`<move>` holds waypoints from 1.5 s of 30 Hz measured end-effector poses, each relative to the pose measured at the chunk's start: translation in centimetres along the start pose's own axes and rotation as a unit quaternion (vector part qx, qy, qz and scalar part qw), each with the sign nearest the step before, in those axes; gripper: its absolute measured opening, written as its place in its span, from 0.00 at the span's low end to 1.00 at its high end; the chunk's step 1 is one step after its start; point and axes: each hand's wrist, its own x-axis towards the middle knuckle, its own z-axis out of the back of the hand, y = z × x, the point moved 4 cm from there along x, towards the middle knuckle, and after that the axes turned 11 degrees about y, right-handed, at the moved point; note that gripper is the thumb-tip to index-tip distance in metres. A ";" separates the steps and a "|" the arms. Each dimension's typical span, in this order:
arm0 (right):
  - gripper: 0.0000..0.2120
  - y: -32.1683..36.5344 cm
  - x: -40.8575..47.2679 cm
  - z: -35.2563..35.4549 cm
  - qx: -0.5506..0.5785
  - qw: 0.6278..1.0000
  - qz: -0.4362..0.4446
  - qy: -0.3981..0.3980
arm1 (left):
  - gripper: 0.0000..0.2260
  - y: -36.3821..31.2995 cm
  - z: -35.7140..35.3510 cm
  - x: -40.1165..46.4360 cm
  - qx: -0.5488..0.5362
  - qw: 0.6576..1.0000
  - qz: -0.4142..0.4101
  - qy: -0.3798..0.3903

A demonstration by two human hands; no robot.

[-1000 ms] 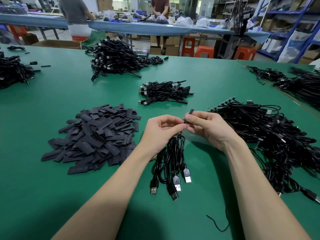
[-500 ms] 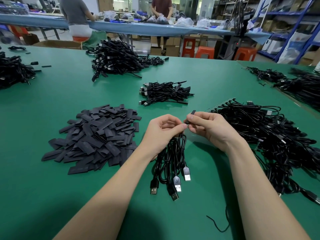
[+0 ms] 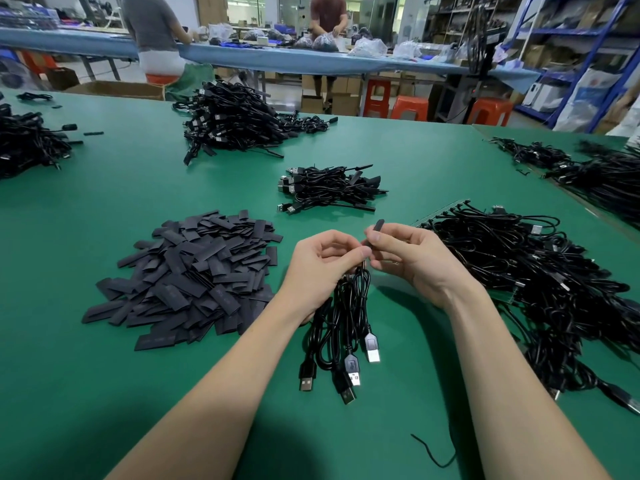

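Note:
My left hand (image 3: 323, 263) grips the upper ends of several black USB cables (image 3: 341, 327); their plugs trail down onto the green table (image 3: 104, 393) toward me. My right hand (image 3: 412, 258) pinches a short black sleeve (image 3: 376, 230) between thumb and fingers, its top sticking up above them. The sleeve's lower end meets the left fingertips, where the cable ends are hidden. The two hands touch at the fingertips just above the table.
A heap of flat black sleeves (image 3: 194, 271) lies left of my hands. A large tangle of loose cables (image 3: 540, 271) lies to the right, a small bundle (image 3: 329, 188) just beyond, bigger piles (image 3: 232, 119) farther back. Two people stand at a blue bench (image 3: 311, 60) behind.
The hands stay almost where they were. The right hand has shifted the sleeve slightly against the left fingertips; the hanging cables have not moved.

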 end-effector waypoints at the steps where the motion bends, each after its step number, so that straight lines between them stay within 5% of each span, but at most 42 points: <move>1: 0.16 0.2 0.1 -0.2 -0.005 1.000 0.015 -0.007 | 0.05 0.0 0.0 0.0 -0.008 1.000 -0.001 -0.002; 7: 0.13 0.9 0.2 -0.7 0.016 0.995 0.084 -0.041 | 0.04 -0.3 0.0 -0.1 -0.035 0.999 -0.004 -0.002; 26: 0.13 0.6 0.7 -0.6 0.024 0.993 0.087 -0.082 | 0.05 -0.2 0.0 0.0 -0.057 0.998 0.010 0.004; 33: 0.28 1.6 0.0 -0.5 -0.170 0.980 -0.107 -0.012 | 0.03 0.1 0.5 0.3 -0.153 0.987 0.048 -0.018; 38: 0.09 1.2 -0.3 -1.1 -0.258 0.947 -0.182 0.067 | 0.04 0.3 0.8 0.5 -0.176 0.982 0.049 -0.046; 41: 0.03 1.2 0.0 -0.7 -0.242 0.955 -0.171 0.020 | 0.03 0.7 0.8 0.7 -0.178 0.981 0.060 -0.057; 45: 0.09 2.0 0.3 0.8 -0.139 0.977 -0.124 -0.101 | 0.06 1.1 1.1 1.2 -0.198 0.975 0.083 -0.061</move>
